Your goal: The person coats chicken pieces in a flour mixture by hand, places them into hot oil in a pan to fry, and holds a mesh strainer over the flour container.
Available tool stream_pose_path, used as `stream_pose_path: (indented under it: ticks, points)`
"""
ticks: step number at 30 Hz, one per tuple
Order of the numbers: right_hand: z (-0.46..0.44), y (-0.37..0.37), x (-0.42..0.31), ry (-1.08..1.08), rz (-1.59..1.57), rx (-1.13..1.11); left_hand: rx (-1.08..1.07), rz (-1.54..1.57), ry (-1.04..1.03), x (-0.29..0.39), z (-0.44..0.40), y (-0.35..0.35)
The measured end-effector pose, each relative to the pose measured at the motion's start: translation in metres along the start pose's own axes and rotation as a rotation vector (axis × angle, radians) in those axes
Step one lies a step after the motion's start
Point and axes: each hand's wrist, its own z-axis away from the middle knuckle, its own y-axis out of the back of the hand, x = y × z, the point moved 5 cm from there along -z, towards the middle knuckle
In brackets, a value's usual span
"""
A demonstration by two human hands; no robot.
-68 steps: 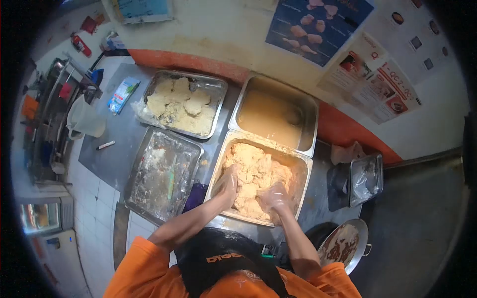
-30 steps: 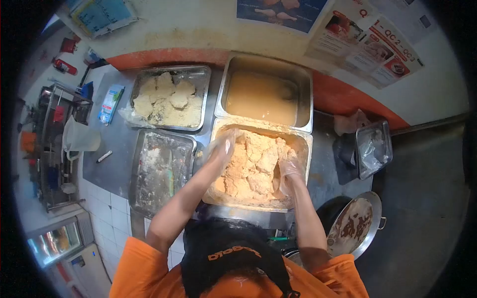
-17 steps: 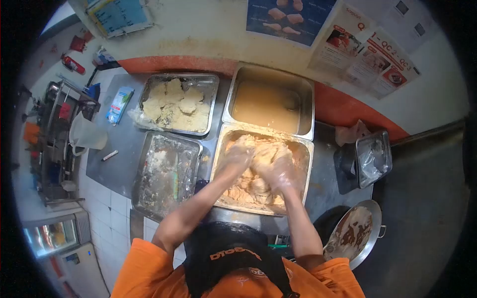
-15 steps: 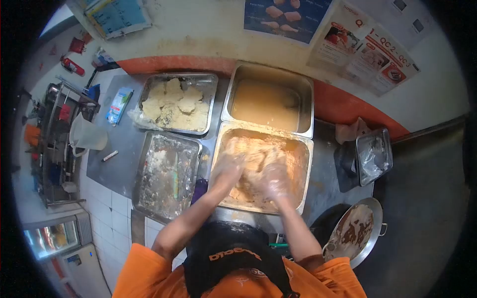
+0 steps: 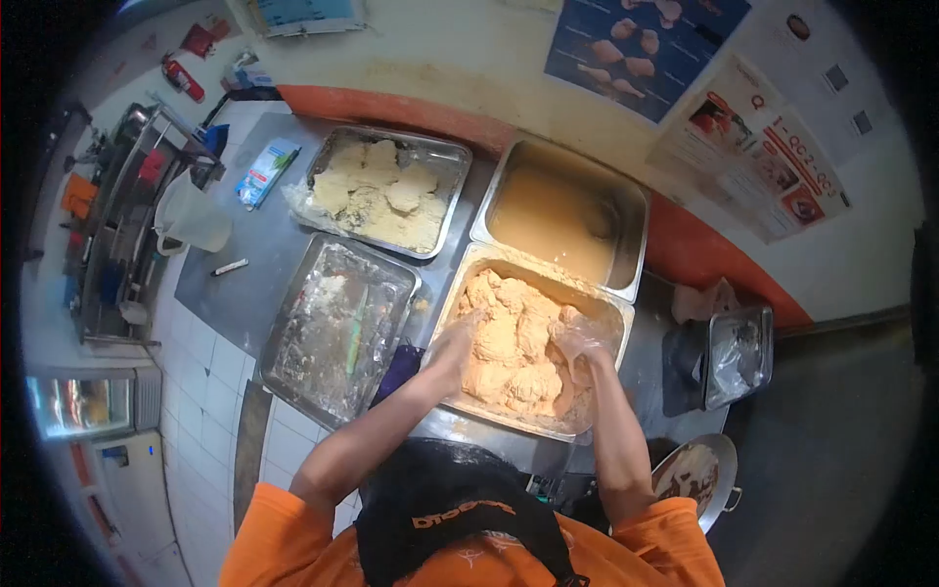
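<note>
Head view: we see the left hand (image 5: 455,347) and right hand (image 5: 584,340) apart, at opposite sides of the coated pieces (image 5: 518,338) inside the one near pan (image 5: 597,301); whether either grips, we cannot tell. We judge the pieces soft, weighty and slippery, best cupped from below. We count one far pan (image 5: 577,168), two shallow trays (image 5: 318,362) at left, one jug (image 5: 201,220), one marker (image 5: 231,267); the pieces overlap too much to count.

Red print on the wall sheet (image 5: 748,161) reads "Q", then, across a gap, "1 - QC 2 - QC 3". The apron (image 5: 421,474) bears orange lettering, perhaps a brand name, too warped to read surely. Small print on the blue poster (image 5: 636,49) and packet (image 5: 264,176) is illegible.
</note>
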Motion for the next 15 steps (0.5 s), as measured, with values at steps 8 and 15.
stream_pose_path:
  ticks: [8,15]
  points:
    - [-0.027,-0.064,0.007,0.034,-0.452,-0.029,0.096,-0.217,-0.129,-0.03,-0.057,0.032]
    - [0.061,0.048,-0.087,0.013,-0.06,-0.089,0.196,-0.482,-0.096,0.017,0.008,0.001]
